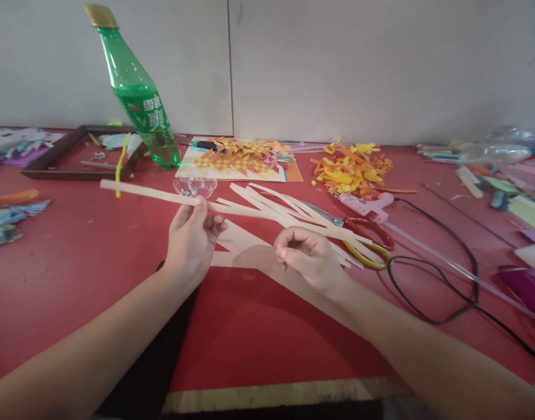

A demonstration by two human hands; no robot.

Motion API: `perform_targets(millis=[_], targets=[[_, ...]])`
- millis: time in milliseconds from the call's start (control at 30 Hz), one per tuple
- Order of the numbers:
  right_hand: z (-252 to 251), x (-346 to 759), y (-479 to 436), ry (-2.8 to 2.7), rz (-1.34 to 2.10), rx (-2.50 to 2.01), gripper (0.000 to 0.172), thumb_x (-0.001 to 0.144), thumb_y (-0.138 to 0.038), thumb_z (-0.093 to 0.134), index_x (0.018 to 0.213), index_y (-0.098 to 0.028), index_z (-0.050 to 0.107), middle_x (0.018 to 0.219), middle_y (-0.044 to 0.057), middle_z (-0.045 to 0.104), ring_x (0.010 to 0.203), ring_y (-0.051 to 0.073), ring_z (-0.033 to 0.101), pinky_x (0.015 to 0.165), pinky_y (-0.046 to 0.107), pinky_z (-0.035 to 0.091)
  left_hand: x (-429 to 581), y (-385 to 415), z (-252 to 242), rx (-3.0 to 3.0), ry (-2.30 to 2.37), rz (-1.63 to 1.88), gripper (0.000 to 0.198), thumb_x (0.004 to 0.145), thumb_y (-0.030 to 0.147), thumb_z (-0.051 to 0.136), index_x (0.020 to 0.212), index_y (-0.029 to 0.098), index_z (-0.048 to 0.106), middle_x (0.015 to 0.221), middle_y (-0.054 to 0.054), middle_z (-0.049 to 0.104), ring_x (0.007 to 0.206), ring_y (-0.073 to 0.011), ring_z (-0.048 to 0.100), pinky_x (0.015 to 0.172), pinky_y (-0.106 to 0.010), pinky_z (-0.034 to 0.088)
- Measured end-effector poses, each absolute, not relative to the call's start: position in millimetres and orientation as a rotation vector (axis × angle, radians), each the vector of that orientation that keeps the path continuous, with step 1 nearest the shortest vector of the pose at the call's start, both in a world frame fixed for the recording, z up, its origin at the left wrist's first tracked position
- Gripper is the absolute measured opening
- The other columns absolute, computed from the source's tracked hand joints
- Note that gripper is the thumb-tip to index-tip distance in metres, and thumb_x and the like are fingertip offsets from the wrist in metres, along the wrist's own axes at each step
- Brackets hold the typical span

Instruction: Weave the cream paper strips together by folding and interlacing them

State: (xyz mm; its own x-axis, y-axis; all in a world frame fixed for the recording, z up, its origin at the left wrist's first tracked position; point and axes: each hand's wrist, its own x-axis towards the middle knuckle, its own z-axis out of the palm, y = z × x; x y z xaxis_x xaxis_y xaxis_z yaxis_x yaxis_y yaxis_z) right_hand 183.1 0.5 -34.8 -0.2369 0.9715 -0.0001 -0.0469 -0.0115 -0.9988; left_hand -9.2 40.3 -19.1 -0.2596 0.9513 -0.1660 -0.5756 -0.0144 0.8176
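Note:
My left hand (pixel 192 236) pinches a long pale paper strip (pixel 149 193) between thumb and forefinger; the strip reaches out to the left over the table. To its right, my right hand (pixel 308 254) has its fingers curled and pressed together, and whatever they hold, if anything, is too small to make out. Several pale strips (pixel 289 213) lie loosely beyond and between the hands. Under them rests a larger pale paper sheet (pixel 249 248). Scissors with red handles (pixel 383 232) and a yellow-handled pair (pixel 367 256) lie partly beneath the strips, right of my right hand.
A green bottle (pixel 140 99) stands by a dark frame (pixel 44 174). Orange and yellow scraps (pixel 355 169) are piled behind a pink glue gun (pixel 367 205), whose black cord (pixel 472 262) loops right. Woven paper pieces (pixel 245 157) lie at the back; colored scraps (pixel 527 210) at the right.

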Motion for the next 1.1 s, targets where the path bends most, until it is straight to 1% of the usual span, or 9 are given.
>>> perform_targets(millis=[133,233,333,500,567,667,767,867,1100], targets=[[-39,186,3,-1.242,1.394,-0.989,0.012,0.078,-0.012,0.056,0.067,-0.018,0.057,0.062,-0.003,0.055,0.056,0.010,0.049,0.056,0.025,0.037,-10,41,-16,0.382,0.977,1.495,0.022,0.089,0.015,0.055,0.067,0.016,0.053,0.053,0.005,0.049,0.049,-0.0054,0.053,0.053,-0.016,0.053],[-40,188,6,-1.095,1.381,-0.955,0.016,0.082,-0.016,0.053,0.066,-0.019,0.056,0.062,-0.003,0.054,0.057,0.010,0.048,0.054,0.024,0.035,-8,33,-12,0.484,0.879,1.060,0.022,0.088,0.021,0.057,0.068,0.015,0.053,0.049,0.004,0.051,0.041,-0.0041,0.049,0.043,-0.012,0.047],[-39,186,6,-1.081,1.404,-0.963,0.026,0.089,-0.029,0.050,0.067,-0.018,0.058,0.063,-0.001,0.055,0.055,0.011,0.047,0.050,0.024,0.033,-7,20,-6,0.785,0.697,0.527,0.027,0.083,0.033,0.064,0.067,0.016,0.050,0.045,0.007,0.049,0.031,-0.0029,0.036,0.030,-0.013,0.031],[-35,183,-2,-1.218,1.509,-1.082,0.029,0.088,-0.041,0.058,0.072,-0.018,0.062,0.058,-0.003,0.050,0.053,0.010,0.044,0.051,0.024,0.033,-4,8,-2,1.216,0.696,0.070,0.032,0.077,0.043,0.070,0.072,0.017,0.052,0.054,0.005,0.055,0.037,-0.0034,0.039,0.033,-0.013,0.026],[-35,183,-2,-1.202,1.538,-1.092,0.026,0.087,-0.039,0.060,0.072,-0.018,0.062,0.055,-0.004,0.049,0.051,0.010,0.043,0.051,0.025,0.033,-1,8,-5,1.234,0.713,0.147,0.034,0.076,0.046,0.071,0.072,0.017,0.052,0.057,0.004,0.056,0.037,-0.0033,0.038,0.033,-0.015,0.026],[-33,184,-1,-1.103,1.620,-1.002,0.031,0.085,-0.035,0.058,0.060,-0.017,0.057,0.052,-0.003,0.047,0.049,0.011,0.043,0.048,0.025,0.030,1,12,-12,1.116,0.805,0.526,0.030,0.079,0.045,0.068,0.082,0.019,0.052,0.064,0.005,0.056,0.039,-0.0039,0.042,0.036,-0.016,0.034],[-29,184,1,-1.058,1.746,-0.877,0.032,0.079,-0.030,0.056,0.050,-0.017,0.053,0.048,0.000,0.047,0.046,0.012,0.043,0.046,0.026,0.027,0,17,-16,1.006,0.839,0.854,0.025,0.081,0.032,0.068,0.098,0.021,0.054,0.093,-0.001,0.064,0.062,-0.0087,0.059,0.050,-0.019,0.050],[-26,183,0,-1.063,1.815,-0.786,0.031,0.077,-0.026,0.053,0.047,-0.017,0.051,0.044,0.001,0.047,0.043,0.012,0.042,0.045,0.027,0.027,-1,19,-14,0.965,0.784,1.005,0.041,0.079,0.021,0.069,0.117,0.025,0.052,0.118,-0.006,0.060,0.083,-0.0131,0.065,0.064,-0.023,0.056],[-26,183,-3,-1.118,1.856,-0.722,0.030,0.076,-0.021,0.050,0.046,-0.017,0.053,0.041,0.000,0.046,0.042,0.013,0.042,0.046,0.028,0.028,0,17,-12,0.952,0.709,1.166,0.055,0.080,0.016,0.067,0.128,0.033,0.048,0.119,-0.003,0.063,0.085,-0.0133,0.066,0.069,-0.023,0.057]])
